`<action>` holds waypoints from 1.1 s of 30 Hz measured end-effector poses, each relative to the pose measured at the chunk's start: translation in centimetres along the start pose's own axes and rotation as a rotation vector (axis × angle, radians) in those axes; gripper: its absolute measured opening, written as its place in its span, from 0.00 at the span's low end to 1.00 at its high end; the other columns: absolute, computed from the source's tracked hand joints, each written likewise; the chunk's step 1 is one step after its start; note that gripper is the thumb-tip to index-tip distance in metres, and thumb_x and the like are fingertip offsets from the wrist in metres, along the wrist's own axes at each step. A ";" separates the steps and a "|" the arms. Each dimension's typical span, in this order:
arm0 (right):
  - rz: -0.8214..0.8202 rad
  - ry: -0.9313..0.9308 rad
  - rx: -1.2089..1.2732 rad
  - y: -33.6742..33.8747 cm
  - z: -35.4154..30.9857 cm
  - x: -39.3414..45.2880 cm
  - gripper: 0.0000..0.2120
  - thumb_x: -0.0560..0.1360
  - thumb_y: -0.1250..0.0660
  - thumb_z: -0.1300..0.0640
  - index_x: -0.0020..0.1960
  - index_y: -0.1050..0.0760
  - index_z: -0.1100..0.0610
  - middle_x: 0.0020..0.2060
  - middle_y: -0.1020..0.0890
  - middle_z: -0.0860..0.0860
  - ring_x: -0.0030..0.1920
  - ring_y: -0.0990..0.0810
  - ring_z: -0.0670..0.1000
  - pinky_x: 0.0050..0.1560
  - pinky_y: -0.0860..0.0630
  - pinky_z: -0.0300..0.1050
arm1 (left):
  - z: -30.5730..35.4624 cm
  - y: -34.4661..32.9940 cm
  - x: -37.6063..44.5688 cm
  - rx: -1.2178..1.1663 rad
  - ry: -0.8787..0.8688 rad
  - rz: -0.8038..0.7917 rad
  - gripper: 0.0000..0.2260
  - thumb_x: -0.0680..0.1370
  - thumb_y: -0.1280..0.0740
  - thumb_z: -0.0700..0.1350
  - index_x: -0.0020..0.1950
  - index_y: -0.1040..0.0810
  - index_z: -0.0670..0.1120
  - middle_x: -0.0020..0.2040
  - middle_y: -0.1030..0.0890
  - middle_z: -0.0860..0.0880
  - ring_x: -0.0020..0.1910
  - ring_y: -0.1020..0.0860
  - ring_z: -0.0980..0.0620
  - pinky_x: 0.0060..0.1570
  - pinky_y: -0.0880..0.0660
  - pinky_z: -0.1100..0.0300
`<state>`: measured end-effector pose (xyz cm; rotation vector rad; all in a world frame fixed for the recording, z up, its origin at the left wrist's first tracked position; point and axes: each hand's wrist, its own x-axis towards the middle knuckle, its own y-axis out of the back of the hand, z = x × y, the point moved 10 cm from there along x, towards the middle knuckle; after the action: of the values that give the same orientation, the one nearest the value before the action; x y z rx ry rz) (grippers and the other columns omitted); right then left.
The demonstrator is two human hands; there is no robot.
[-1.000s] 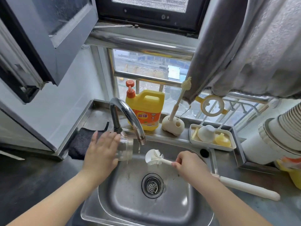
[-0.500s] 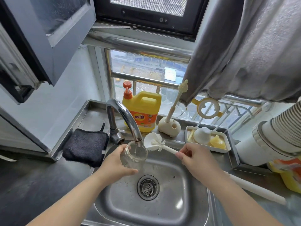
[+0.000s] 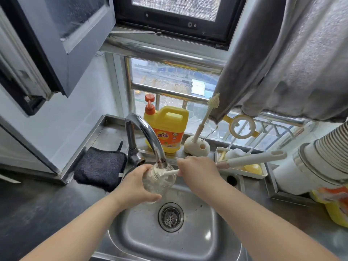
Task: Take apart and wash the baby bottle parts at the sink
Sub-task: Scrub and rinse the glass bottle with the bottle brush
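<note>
Head view, looking down over a steel sink (image 3: 216, 240): the left hand (image 3: 136, 187) is wrapped around a clear glass baby bottle (image 3: 160, 178), holding it over the basin with its mouth just under the spout of the chrome faucet (image 3: 145, 136). The right hand (image 3: 197, 171) grips the white handle of a bottle brush (image 3: 250, 159), whose head sits inside the bottle; the handle runs up and to the right, over a white tray (image 3: 244, 173) of small white and yellow parts on the desk. The two hands are close together, each closed on its own thing. The drain strainer (image 3: 171, 216) lies below the bottle. Behind the faucet stand a yellow dish soap jug (image 3: 168, 129) with an orange pump and a cream brush holder (image 3: 196, 146) with a thin brush upright in it. A dark cloth (image 3: 99, 167) lies left of the faucet base. A grey curtain (image 3: 286, 53) hangs at upper right.
</note>
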<state>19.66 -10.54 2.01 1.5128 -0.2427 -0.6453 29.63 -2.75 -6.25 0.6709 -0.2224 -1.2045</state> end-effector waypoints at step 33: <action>-0.257 0.040 0.612 -3.3 -0.9 0.3 0.05 0.76 0.34 0.56 0.45 0.20 0.56 0.40 0.17 0.49 0.39 0.22 0.47 0.42 0.24 0.42 | 0.6 2.2 -1.2 0.061 -0.249 0.189 0.35 0.59 0.21 0.46 0.61 0.34 0.57 0.58 0.33 0.65 0.60 0.34 0.67 0.58 0.34 0.71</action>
<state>19.58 -9.71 -1.29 2.1676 -0.2280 -0.7851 30.59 -1.48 -4.24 0.5385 -0.5218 -1.1009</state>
